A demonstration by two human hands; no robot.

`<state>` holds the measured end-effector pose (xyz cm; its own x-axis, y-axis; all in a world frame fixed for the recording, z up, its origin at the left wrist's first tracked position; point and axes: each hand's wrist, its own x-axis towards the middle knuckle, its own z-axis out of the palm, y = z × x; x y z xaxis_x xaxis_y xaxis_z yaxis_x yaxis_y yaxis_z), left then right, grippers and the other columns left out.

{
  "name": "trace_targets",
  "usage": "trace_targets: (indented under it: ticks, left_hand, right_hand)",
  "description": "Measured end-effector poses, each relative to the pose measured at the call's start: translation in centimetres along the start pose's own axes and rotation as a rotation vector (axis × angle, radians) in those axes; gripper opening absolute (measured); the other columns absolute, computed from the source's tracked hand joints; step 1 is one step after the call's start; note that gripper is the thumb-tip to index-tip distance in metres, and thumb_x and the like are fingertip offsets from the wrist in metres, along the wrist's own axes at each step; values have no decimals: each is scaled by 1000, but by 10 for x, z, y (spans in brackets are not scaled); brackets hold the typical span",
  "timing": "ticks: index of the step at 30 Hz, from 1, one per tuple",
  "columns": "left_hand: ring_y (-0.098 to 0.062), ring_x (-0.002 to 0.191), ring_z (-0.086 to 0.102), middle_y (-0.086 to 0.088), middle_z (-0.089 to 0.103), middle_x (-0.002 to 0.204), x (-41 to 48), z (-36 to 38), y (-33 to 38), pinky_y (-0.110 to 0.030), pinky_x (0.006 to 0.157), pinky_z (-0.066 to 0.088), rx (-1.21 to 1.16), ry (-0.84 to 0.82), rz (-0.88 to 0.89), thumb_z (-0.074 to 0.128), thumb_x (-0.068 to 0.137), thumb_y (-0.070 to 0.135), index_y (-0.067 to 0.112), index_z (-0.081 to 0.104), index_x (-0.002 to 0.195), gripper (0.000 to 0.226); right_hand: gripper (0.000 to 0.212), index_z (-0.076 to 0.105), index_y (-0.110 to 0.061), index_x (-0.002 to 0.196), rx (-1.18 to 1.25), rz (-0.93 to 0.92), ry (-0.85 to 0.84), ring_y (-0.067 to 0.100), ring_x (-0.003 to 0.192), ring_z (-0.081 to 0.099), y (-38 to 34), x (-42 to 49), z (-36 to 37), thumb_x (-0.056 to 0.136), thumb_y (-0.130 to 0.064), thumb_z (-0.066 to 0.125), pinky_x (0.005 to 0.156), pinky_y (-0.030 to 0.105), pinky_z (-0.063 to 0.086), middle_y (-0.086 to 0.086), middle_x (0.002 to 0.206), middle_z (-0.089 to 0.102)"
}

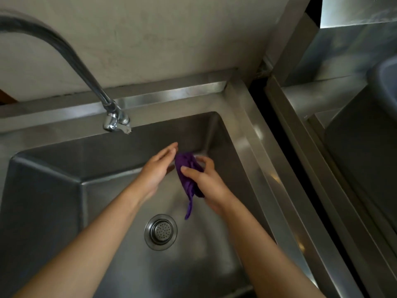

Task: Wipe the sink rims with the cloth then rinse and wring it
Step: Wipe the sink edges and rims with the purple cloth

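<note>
A bunched purple cloth (187, 173) hangs over the steel sink basin, one tail dangling toward the drain. My right hand (207, 182) is closed around the cloth from the right side. My left hand (156, 168) is flat with its fingers straight, just left of the cloth, its fingertips near the cloth's top edge. Both hands are held over the sink (247, 134), near its back right corner. The curved chrome faucet (117, 119) ends above and left of the hands; no water stream is visible.
The drain strainer (160, 231) sits in the basin floor below the hands. A wall rises behind the sink. A dark gap (277, 134) separates the sink's right rim from a second steel counter (322, 100) with a dark tub on it.
</note>
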<state>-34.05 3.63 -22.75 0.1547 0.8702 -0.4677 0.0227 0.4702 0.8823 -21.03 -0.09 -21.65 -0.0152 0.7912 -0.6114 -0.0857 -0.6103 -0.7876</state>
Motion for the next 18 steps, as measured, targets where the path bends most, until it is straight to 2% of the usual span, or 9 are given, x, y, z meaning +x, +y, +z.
trace_targets:
  ticks: [2, 5, 6, 8, 10, 12, 14, 16, 18]
  left_hand:
    - [-16, 125, 49, -6, 52, 137, -12, -7, 6, -28, 108, 35, -45, -53, 5, 39, 99, 18, 14, 48, 133, 36]
    - [-15, 115, 54, -8, 59, 125, -27, -20, 16, -26, 104, 37, -108, -124, 61, 38, 97, 12, 12, 51, 129, 35]
    - [-13, 112, 55, -7, 60, 121, -31, -27, 19, -25, 104, 38, -107, -118, 86, 41, 95, 11, 13, 52, 128, 35]
    - [-10, 107, 55, -5, 62, 114, -38, -42, 21, -24, 102, 39, -80, -84, 133, 51, 87, 14, 17, 54, 125, 39]
    - [-10, 102, 57, -2, 64, 106, -45, -55, 21, -22, 97, 42, -43, -29, 168, 58, 77, 19, 19, 59, 117, 40]
    - [-10, 92, 59, 5, 70, 92, -51, -64, 19, -15, 82, 49, -64, 59, 174, 58, 79, 18, 19, 64, 103, 25]
    - [-9, 77, 59, 9, 71, 73, -58, -69, 15, -13, 67, 50, -111, 199, 152, 55, 88, 18, 17, 66, 89, 11]
    - [-12, 72, 59, 2, 70, 74, -66, -74, 8, -23, 67, 49, -173, 333, 110, 53, 91, 27, 16, 66, 85, 17]
    - [-23, 80, 61, -15, 68, 93, -76, -82, -1, -36, 78, 49, -262, 370, 75, 52, 91, 35, 8, 65, 99, 31]
  right_hand:
    - [49, 42, -10, 122, -30, 54, -11, 26, 106, 61, -4, 3, 12, 83, -28, 66, 94, 44, 51, 15, 127, 56]
    - [44, 50, 0, 123, 140, 136, -87, 25, 86, 62, -23, -1, 27, 93, -32, 51, 73, 40, 54, 19, 111, 61]
    - [45, 53, 0, 122, 166, 156, -116, 26, 87, 62, -30, -3, 30, 96, -36, 45, 75, 41, 53, 21, 108, 61]
    - [54, 54, -4, 123, 152, 161, -186, 30, 99, 63, -39, -7, 36, 95, -47, 39, 84, 46, 52, 23, 114, 63]
    - [60, 48, -11, 128, 71, 134, -270, 29, 104, 64, -45, -14, 42, 89, -56, 45, 83, 49, 54, 16, 120, 62]
    - [58, 39, -19, 132, -71, 80, -336, 24, 100, 64, -47, -24, 50, 85, -50, 56, 78, 47, 57, 5, 117, 59]
    - [49, 40, -19, 130, -183, 2, -394, 23, 92, 64, -46, -34, 62, 87, -33, 61, 68, 40, 60, 5, 112, 58]
    - [31, 46, -11, 119, -275, -103, -386, 23, 72, 67, -41, -36, 75, 92, -20, 56, 53, 30, 58, 11, 98, 62]
    - [15, 48, -8, 104, -381, -185, -345, 13, 45, 61, -35, -34, 88, 95, -20, 50, 41, 24, 53, 11, 73, 63]
